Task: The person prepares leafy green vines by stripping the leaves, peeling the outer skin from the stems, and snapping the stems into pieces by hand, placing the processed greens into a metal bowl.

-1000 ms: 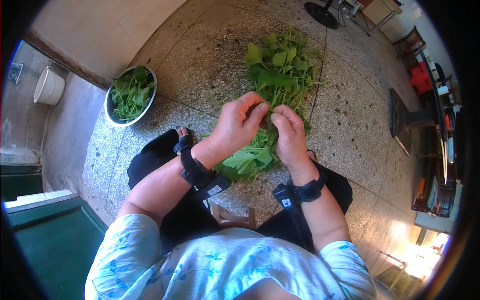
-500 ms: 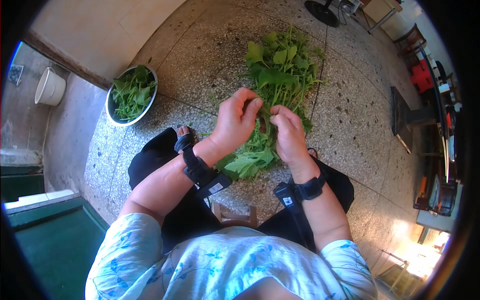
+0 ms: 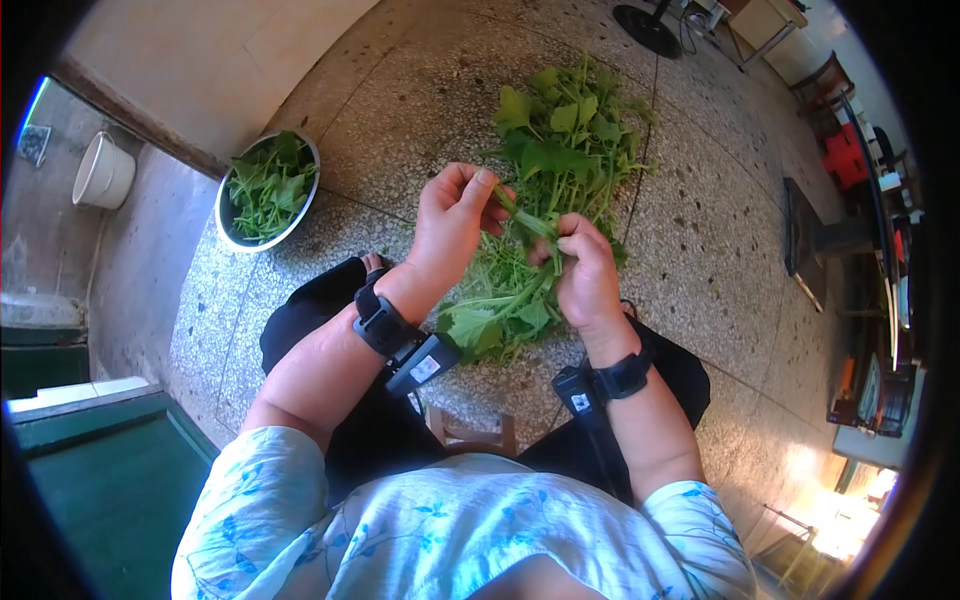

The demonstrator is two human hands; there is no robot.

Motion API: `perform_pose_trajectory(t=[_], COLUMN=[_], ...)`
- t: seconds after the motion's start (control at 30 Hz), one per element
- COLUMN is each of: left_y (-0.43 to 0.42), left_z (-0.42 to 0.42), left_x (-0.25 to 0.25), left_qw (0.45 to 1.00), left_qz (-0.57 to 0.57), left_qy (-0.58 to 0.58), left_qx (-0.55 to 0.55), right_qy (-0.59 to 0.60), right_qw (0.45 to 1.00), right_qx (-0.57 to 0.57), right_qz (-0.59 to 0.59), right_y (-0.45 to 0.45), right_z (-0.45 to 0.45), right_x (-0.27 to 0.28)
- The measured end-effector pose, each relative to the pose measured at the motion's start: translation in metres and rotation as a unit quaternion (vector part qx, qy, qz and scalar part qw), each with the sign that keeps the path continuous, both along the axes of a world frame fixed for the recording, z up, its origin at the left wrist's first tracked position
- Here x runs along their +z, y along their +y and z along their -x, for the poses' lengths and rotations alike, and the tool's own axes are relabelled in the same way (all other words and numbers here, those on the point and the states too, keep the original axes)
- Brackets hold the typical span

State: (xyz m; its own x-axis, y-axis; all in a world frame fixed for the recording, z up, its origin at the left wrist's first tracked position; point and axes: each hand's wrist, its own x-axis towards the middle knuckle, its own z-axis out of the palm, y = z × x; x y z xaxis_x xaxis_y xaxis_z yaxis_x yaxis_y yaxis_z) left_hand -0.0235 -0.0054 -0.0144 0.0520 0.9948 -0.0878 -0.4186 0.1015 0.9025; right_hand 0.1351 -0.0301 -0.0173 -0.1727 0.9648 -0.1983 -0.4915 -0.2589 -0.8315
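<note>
A green leafy vine stem [image 3: 530, 222] is stretched between my two hands, above the floor in front of me. My left hand [image 3: 456, 212] pinches its upper left end between thumb and fingers. My right hand [image 3: 584, 268] is closed round the stem lower down on the right. Behind and beyond my hands lies a heap of leafy vine greens [image 3: 560, 130]. Nearer to me, more leaves and thin shoots [image 3: 490, 322] show under my hands; I cannot tell which of them hang from the held stem.
On the speckled floor at left stands a metal basin [image 3: 224, 222] with leafy greens in it. A white bucket [image 3: 104, 172] is farther left. A wooden stool edge [image 3: 470, 436] shows between my knees. A dark stand base [image 3: 648, 32] is at the far end.
My left hand has moved a little left and away from my right hand. More of the stem now shows between them.
</note>
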Motion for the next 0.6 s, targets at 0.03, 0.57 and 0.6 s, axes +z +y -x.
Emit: perform_pose_trajectory(t=[0.03,0.57,0.6], left_y=[0.000,0.026,0.027], left_z=[0.000,0.044,0.047], left_x=[0.000,-0.005,-0.008], left_qw=[1.000,0.986,0.986], left_qz=[0.011,0.078,0.077], left_qy=[-0.020,-0.086,-0.085], left_qx=[-0.004,0.123,0.124], right_qy=[0.000,0.193,0.186], right_qw=[1.000,0.980,0.980], right_qx=[0.001,-0.013,-0.017], right_qz=[0.000,-0.042,-0.063], right_y=[-0.001,0.001,0.001], right_z=[0.000,-0.020,-0.020], right_x=[0.000,0.004,0.006])
